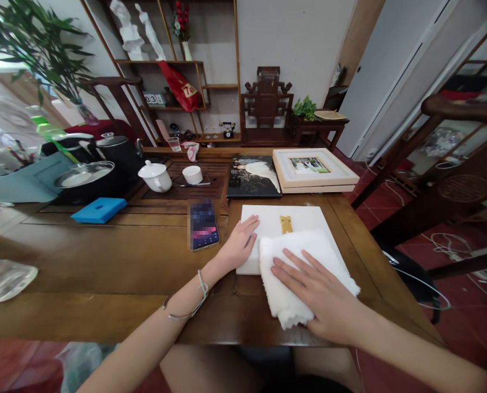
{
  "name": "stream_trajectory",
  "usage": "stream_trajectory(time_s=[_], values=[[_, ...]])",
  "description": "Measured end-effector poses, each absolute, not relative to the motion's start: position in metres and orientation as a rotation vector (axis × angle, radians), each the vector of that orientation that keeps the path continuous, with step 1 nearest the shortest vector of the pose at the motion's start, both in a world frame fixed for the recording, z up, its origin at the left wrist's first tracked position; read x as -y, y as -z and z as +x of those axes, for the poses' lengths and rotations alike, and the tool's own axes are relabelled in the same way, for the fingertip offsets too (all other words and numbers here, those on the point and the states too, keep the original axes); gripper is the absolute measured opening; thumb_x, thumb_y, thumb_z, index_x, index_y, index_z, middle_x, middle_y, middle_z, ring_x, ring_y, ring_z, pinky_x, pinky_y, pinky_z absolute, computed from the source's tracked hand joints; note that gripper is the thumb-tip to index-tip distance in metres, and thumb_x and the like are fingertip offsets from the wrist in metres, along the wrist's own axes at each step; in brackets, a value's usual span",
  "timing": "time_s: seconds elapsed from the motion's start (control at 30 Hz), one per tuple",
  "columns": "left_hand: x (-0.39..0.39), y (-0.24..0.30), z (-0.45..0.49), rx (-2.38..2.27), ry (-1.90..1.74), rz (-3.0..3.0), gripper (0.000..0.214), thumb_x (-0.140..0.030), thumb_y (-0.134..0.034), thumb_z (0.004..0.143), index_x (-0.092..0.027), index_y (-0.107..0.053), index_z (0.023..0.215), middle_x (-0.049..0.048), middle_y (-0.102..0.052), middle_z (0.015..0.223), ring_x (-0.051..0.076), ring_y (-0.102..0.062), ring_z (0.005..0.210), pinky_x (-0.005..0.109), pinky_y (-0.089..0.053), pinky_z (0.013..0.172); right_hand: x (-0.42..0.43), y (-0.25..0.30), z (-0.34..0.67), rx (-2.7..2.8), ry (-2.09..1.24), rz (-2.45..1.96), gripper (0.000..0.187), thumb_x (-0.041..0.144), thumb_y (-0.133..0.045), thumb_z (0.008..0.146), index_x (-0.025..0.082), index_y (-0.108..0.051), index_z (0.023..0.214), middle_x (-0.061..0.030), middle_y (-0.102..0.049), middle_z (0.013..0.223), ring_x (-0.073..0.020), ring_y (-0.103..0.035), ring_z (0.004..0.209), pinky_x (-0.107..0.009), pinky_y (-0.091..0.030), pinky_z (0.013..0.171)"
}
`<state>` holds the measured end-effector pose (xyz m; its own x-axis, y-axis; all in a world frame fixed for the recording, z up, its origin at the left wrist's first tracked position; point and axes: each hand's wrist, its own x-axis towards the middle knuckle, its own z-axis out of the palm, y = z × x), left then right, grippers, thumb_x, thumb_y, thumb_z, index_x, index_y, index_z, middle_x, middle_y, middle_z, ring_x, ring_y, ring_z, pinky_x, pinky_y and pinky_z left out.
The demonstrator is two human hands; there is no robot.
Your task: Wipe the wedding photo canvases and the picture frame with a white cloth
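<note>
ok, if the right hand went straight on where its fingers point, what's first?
Probably the left hand, just past the edge of the white towel; their relative heights are hard to judge.

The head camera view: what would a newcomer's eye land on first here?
Probably the fluffy white cloth under the person's right hand, covering part of a flat white panel near the front edge of the table, with the left hand at the panel's left side. Next might come the bright red item slanting across the shelves at the back and the blue block left of the phone.
</note>
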<state>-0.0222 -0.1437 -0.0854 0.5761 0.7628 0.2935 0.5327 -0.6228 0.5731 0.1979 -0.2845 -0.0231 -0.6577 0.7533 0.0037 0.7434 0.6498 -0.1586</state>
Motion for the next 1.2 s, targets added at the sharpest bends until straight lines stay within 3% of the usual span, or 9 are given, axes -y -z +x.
stream_trajectory(time_s=[0.13, 0.3, 0.43, 0.57, 0.7, 0.87, 1.03, 1.2], values=[[0.143, 0.085, -0.023, -1.042, -0.737, 2.388, 0.043, -0.024, -0.037, 0.098, -0.016, -0.049, 0.138, 0.0145, -0.045, 0.151, 0.025, -0.035, 0.144, 0.053, -0.026, 0.119, 0.236, 0.025, 0.218, 2.679, -0.247, -1.397, 0.09, 0.013, -0.052, 0.067, 0.02, -0.028, 0.154, -0.0071, -0.03, 0.158, -0.0251, -0.013, 0.149, -0.055, -0.013, 0.119], [0.143, 0.084, -0.022, -1.049, -0.706, 2.394, 0.044, -0.024, -0.036, 0.098, -0.013, -0.048, 0.139, 0.0163, -0.044, 0.151, 0.025, -0.034, 0.145, 0.053, -0.024, 0.12, 0.171, 0.03, 0.233, 2.511, -0.144, -1.636, 0.082, 0.016, -0.049, 0.073, 0.017, -0.032, 0.152, -0.0081, -0.028, 0.159, -0.0278, -0.015, 0.148, -0.054, -0.014, 0.119], [0.144, 0.083, -0.022, -1.046, -0.717, 2.39, 0.043, -0.023, -0.036, 0.098, -0.016, -0.048, 0.139, 0.0152, -0.044, 0.151, 0.026, -0.034, 0.145, 0.054, -0.025, 0.119, 0.191, 0.032, 0.227, 2.548, -0.106, -1.642, 0.083, 0.014, -0.047, 0.07, 0.015, -0.031, 0.152, -0.0089, -0.027, 0.159, -0.0293, -0.015, 0.148, -0.056, -0.015, 0.118], [0.145, 0.083, -0.022, -1.05, -0.738, 2.379, 0.043, -0.024, -0.037, 0.098, -0.017, -0.049, 0.138, 0.0142, -0.045, 0.151, 0.026, -0.035, 0.144, 0.055, -0.026, 0.119, 0.259, 0.031, 0.219, 2.659, -0.089, -1.512, 0.095, 0.012, -0.048, 0.062, 0.016, -0.027, 0.154, -0.0078, -0.022, 0.161, -0.0321, -0.006, 0.148, -0.061, -0.014, 0.117], [0.146, 0.081, -0.021, -1.062, -0.73, 2.368, 0.043, -0.023, -0.037, 0.097, -0.017, -0.05, 0.138, 0.014, -0.046, 0.15, 0.026, -0.036, 0.144, 0.054, -0.025, 0.119, 0.296, 0.028, 0.227, 2.728, -0.143, -1.353, 0.106, 0.01, -0.05, 0.054, 0.019, -0.022, 0.156, -0.0041, -0.017, 0.161, -0.0313, -0.005, 0.148, -0.058, -0.017, 0.119], [0.147, 0.079, -0.022, -1.074, -0.697, 2.366, 0.044, -0.024, -0.036, 0.098, -0.014, -0.049, 0.139, 0.0145, -0.044, 0.152, 0.025, -0.034, 0.145, 0.053, -0.024, 0.12, 0.248, 0.033, 0.258, 2.629, -0.177, -1.438, 0.093, 0.01, -0.046, 0.063, 0.022, -0.029, 0.153, -0.0024, -0.025, 0.16, -0.0244, -0.012, 0.148, -0.054, -0.017, 0.119], [0.145, 0.081, -0.023, -1.059, -0.691, 2.38, 0.044, -0.025, -0.036, 0.098, -0.015, -0.048, 0.139, 0.0146, -0.044, 0.152, 0.026, -0.033, 0.145, 0.054, -0.024, 0.12, 0.183, 0.035, 0.272, 2.507, -0.08, -1.664, 0.081, 0.015, -0.045, 0.072, 0.017, -0.033, 0.152, -0.0079, -0.028, 0.159, -0.0274, -0.018, 0.147, -0.056, -0.018, 0.118], [0.146, 0.08, -0.023, -1.058, -0.686, 2.377, 0.044, -0.025, -0.036, 0.099, -0.015, -0.048, 0.14, 0.0146, -0.043, 0.152, 0.025, -0.033, 0.146, 0.052, -0.023, 0.121, 0.191, 0.031, 0.264, 2.56, -0.013, -1.69, 0.081, 0.014, -0.046, 0.071, 0.015, -0.036, 0.15, -0.0081, -0.03, 0.158, -0.0295, -0.018, 0.147, -0.057, -0.018, 0.118]])
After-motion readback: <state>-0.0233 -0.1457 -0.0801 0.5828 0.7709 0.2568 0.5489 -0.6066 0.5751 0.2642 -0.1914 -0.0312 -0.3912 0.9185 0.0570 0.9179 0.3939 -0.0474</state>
